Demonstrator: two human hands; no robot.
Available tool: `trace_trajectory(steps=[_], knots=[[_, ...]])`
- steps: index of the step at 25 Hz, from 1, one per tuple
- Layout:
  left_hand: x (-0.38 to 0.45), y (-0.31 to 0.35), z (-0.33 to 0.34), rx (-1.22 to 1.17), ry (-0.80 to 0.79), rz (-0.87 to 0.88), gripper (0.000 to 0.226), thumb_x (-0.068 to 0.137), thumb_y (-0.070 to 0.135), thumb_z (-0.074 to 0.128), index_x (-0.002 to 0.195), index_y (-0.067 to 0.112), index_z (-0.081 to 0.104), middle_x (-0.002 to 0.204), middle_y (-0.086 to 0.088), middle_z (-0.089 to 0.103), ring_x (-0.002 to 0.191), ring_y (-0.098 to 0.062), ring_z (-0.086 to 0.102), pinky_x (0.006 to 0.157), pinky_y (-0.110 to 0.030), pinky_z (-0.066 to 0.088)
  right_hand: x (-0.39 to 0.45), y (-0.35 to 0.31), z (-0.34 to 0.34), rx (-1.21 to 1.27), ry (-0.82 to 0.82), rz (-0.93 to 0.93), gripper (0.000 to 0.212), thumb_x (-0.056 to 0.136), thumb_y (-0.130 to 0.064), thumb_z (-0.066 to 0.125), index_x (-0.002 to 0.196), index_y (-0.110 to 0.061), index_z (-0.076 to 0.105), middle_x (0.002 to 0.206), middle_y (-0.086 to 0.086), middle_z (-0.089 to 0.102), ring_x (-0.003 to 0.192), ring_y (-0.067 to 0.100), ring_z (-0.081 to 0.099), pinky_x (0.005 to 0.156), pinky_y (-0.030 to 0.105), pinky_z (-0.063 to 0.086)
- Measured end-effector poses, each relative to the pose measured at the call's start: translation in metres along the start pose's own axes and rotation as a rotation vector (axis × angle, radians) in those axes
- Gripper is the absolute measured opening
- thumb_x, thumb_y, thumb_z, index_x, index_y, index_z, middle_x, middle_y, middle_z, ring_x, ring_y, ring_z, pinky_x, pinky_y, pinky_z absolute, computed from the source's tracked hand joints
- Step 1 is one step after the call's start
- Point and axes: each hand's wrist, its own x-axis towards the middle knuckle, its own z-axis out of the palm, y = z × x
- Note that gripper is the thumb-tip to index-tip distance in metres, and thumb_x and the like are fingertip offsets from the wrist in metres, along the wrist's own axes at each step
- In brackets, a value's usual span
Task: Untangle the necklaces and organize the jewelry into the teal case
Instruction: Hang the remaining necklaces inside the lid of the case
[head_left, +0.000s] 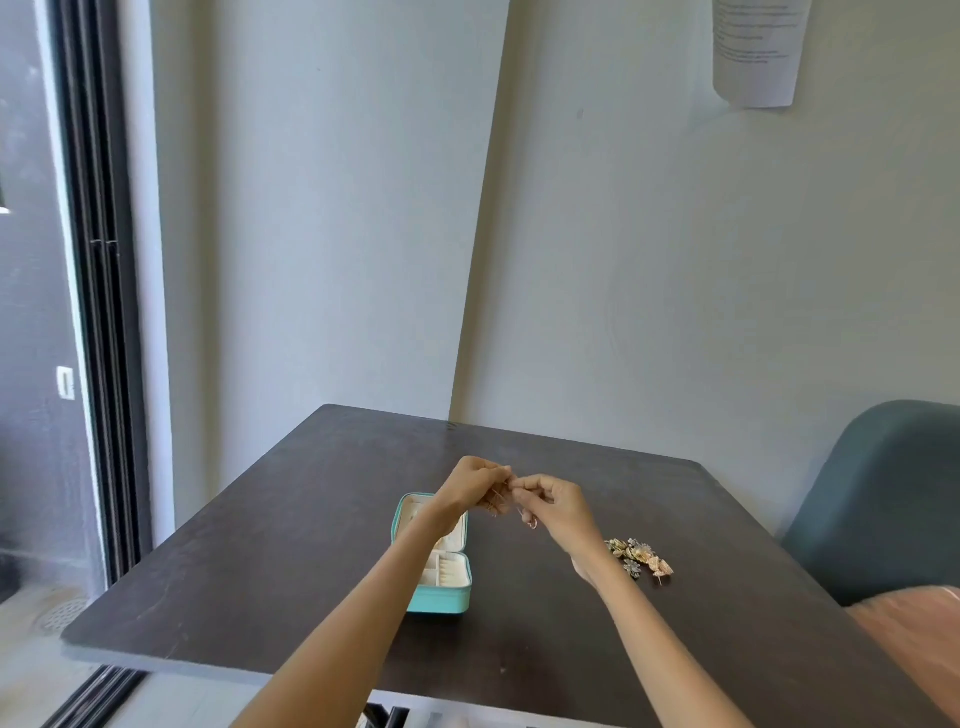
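Your left hand (475, 480) and right hand (553, 501) meet above the dark table (291, 545), fingertips pinching a thin necklace chain (511, 493) between them; a small ring-shaped pendant (532, 522) hangs beneath your right hand. The open teal case (441, 597) sits below your left wrist. A jewelry pile (641, 558) lies just beside your right forearm.

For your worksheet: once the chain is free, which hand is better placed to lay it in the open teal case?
Probably the left hand: it hovers above the teal case; the right hand is off to its side.
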Motion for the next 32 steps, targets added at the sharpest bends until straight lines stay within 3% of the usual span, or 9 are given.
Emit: trace_trajectory(steps=[4,9,13,16,23,27,30,32], knots=[[-0.001,-0.002,0.002,-0.001,-0.012,-0.005,0.031,0.099,0.013,0.042,0.078,0.004,0.063,0.063,-0.009,0.058,0.05,-0.012,0.056,0.055,-0.021,0.048,-0.004,0.0,-0.007,0.101,-0.054,0.072,0.011,0.088,-0.005,0.06,0.096,-0.012,0.056,0.085,0.009,0.072,0.053,0.01,0.054,0.061,0.022,0.047],[-0.003,-0.004,0.004,-0.172,-0.051,-0.027,0.028,0.099,0.012,0.04,0.083,0.005,0.061,0.058,-0.006,0.045,0.044,-0.01,0.054,0.054,-0.022,0.049,-0.012,0.01,-0.003,0.06,-0.181,0.097,0.013,0.088,-0.006,0.06,0.1,-0.01,0.055,0.078,0.004,0.069,0.054,0.011,0.052,0.062,0.023,0.047],[-0.006,-0.001,0.003,-0.125,-0.158,-0.121,0.031,0.101,0.025,0.04,0.087,0.005,0.06,0.053,-0.002,0.042,0.045,-0.011,0.045,0.052,-0.024,0.048,-0.012,0.015,-0.001,0.164,-0.001,0.073,0.009,0.087,-0.007,0.064,0.092,-0.011,0.057,0.078,0.006,0.065,0.056,0.009,0.054,0.064,0.021,0.049],[-0.006,-0.001,0.004,-0.021,-0.181,-0.153,0.041,0.101,0.036,0.036,0.088,0.005,0.059,0.05,-0.003,0.048,0.045,-0.013,0.043,0.051,-0.025,0.044,-0.009,0.015,0.0,0.17,0.047,0.062,0.009,0.087,-0.007,0.064,0.089,-0.012,0.057,0.078,0.006,0.064,0.057,0.009,0.056,0.065,0.022,0.05],[-0.006,0.0,0.01,0.158,-0.138,-0.26,0.058,0.102,0.044,0.023,0.066,0.008,0.051,0.051,-0.006,0.039,0.046,-0.016,0.035,0.049,-0.026,0.033,-0.009,0.016,0.006,0.131,0.096,0.023,0.009,0.087,-0.006,0.063,0.087,-0.013,0.058,0.079,0.003,0.064,0.059,0.007,0.058,0.062,0.019,0.05],[-0.008,-0.002,0.008,-0.086,-0.163,-0.258,0.054,0.101,0.043,0.028,0.061,0.012,0.045,0.054,-0.003,0.035,0.047,-0.014,0.034,0.051,-0.026,0.035,-0.012,0.018,0.007,0.198,0.138,0.111,0.009,0.088,-0.007,0.063,0.094,-0.012,0.059,0.08,0.004,0.062,0.06,0.009,0.056,0.062,0.02,0.049],[-0.009,-0.002,0.005,-0.234,-0.22,-0.208,0.051,0.1,0.043,0.032,0.069,0.01,0.056,0.057,-0.003,0.045,0.047,-0.012,0.042,0.052,-0.024,0.041,-0.021,0.026,0.016,0.375,0.022,0.23,0.017,0.091,-0.004,0.057,0.107,-0.008,0.062,0.08,0.003,0.062,0.064,0.009,0.055,0.064,0.025,0.05],[-0.01,-0.004,0.005,-0.259,-0.257,-0.202,0.049,0.099,0.044,0.035,0.075,0.01,0.06,0.059,-0.003,0.048,0.051,-0.012,0.044,0.052,-0.022,0.043,-0.026,0.027,0.021,0.511,-0.068,0.278,0.019,0.092,-0.002,0.053,0.104,-0.009,0.065,0.077,0.003,0.062,0.062,0.008,0.053,0.059,0.023,0.049]])
